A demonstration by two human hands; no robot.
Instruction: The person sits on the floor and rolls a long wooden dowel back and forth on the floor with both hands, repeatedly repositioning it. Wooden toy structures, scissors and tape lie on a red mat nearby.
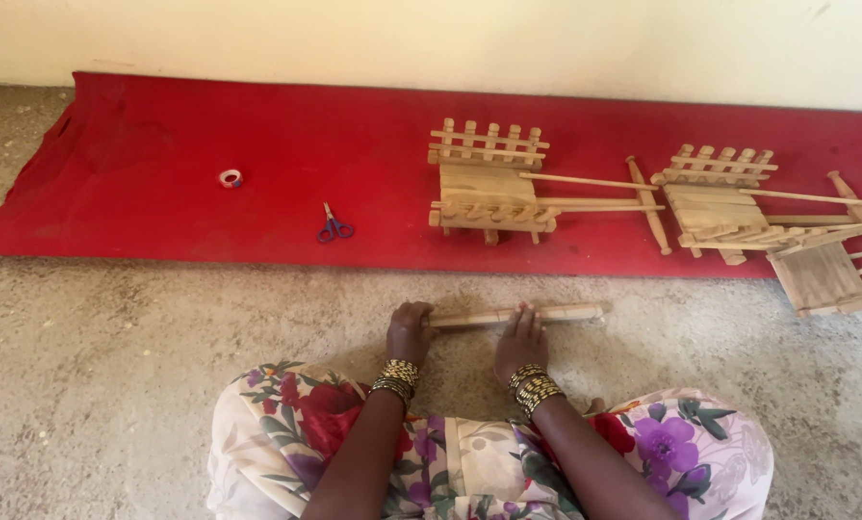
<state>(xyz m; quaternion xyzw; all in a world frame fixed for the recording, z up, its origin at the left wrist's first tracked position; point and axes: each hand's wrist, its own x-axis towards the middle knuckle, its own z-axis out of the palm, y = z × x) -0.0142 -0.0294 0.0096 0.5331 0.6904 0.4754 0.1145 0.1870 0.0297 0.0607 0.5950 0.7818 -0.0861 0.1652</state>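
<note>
A bundle of pale wooden sticks [566, 312] lies flat on the concrete floor in front of me. My left hand [409, 332] closes over its left end. My right hand [521, 341] presses down on its middle, fingers over the sticks. Both wrists carry gold bangles. My knees in floral cloth [681, 453] frame the lower view.
A red mat [161, 183] lies along the wall. On it stand a wooden cart model [488, 188] with long shafts, a second cart [724, 202] to the right, and a third piece [825, 274] at the mat's edge. Blue scissors [334, 227] and a tape roll [230, 178] lie left.
</note>
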